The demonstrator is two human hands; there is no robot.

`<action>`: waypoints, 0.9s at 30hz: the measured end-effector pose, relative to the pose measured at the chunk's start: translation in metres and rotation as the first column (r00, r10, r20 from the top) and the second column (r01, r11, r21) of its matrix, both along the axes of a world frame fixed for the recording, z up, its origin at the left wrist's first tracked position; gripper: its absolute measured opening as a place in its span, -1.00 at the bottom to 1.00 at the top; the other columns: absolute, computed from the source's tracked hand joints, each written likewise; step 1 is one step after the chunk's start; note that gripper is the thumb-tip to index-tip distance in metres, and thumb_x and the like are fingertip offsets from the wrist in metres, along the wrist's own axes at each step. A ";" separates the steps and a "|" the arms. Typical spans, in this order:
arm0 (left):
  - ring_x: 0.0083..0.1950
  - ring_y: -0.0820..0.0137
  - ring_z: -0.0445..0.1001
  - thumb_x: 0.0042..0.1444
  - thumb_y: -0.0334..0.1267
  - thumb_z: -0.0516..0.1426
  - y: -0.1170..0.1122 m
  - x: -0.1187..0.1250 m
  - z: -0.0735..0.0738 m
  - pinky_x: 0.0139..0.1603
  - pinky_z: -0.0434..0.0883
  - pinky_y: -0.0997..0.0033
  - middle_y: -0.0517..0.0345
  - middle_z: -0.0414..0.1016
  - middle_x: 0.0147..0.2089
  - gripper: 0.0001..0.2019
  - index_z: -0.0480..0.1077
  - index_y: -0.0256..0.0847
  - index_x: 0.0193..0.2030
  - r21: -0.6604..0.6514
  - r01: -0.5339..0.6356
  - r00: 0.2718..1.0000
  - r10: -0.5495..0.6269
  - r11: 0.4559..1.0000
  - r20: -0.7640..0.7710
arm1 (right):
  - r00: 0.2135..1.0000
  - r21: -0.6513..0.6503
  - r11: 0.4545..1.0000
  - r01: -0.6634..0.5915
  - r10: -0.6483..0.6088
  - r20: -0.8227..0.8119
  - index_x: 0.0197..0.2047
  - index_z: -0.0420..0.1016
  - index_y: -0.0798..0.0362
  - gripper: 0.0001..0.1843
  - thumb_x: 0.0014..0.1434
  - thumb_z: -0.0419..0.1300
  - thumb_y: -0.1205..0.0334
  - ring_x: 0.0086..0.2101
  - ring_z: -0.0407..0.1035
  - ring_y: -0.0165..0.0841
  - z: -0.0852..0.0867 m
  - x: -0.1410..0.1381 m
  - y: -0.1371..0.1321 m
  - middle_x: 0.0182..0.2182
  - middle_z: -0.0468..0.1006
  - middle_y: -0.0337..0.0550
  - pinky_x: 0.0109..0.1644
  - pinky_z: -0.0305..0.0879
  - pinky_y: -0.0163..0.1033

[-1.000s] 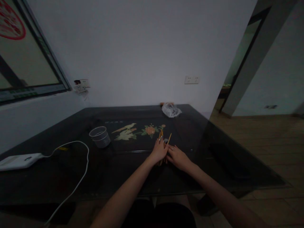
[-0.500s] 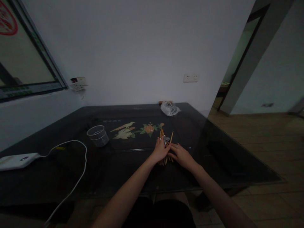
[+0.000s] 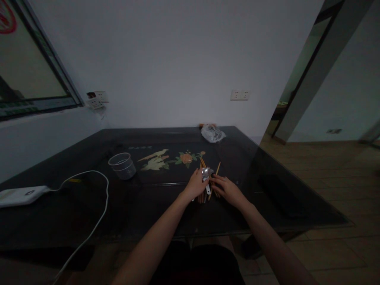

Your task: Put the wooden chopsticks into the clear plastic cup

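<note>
A pile of wooden chopsticks (image 3: 210,196) and metal spoons (image 3: 206,173) lies on the dark table between my two hands. From the left, my left hand (image 3: 196,184) closes on a spoon, its shiny bowl showing above the thumb and a pale handle below. My right hand (image 3: 228,190) curls over chopsticks on the pile's right side, its fingertips close to my left thumb. One chopstick (image 3: 218,168) leans out to the upper right. Parts of the pile are hidden under my fingers.
A clear plastic tub (image 3: 122,166) stands left of the pile. Further left lies a white power bank (image 3: 23,196) with a white cable (image 3: 107,198) trailing off the table's front edge. A crumpled plastic bag (image 3: 213,133) rests by the wall.
My hands have drawn slightly apart, uncovering more of the spoons and a pale handle. The chopstick at the upper right tilts further right. The view has shifted slightly.
</note>
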State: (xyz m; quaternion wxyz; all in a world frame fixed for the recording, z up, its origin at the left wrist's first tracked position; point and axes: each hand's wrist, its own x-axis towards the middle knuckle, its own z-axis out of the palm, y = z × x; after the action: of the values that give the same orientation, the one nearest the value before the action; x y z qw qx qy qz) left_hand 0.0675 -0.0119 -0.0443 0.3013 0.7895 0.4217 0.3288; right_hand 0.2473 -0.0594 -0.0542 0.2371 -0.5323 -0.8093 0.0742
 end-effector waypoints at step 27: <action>0.21 0.23 0.26 0.15 -0.26 0.06 -0.004 -0.008 0.024 0.23 0.20 0.19 -0.12 0.31 0.16 -0.58 0.23 -0.27 0.16 0.116 -0.075 0.997 0.072 0.990 0.036 | 0.968 0.052 0.993 0.102 -0.088 -0.233 -0.19 0.52 0.03 -0.74 0.24 0.02 0.18 -0.16 0.44 -0.25 0.012 0.001 -0.002 -0.20 0.55 -0.05 -0.01 0.33 -0.13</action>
State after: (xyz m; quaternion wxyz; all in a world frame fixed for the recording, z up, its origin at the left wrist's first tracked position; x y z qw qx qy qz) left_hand 0.0598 -0.0157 -0.0205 0.2487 0.7844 0.4255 0.3765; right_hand 0.2484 -0.0612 -0.0423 0.3495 -0.5504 -0.7518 0.0983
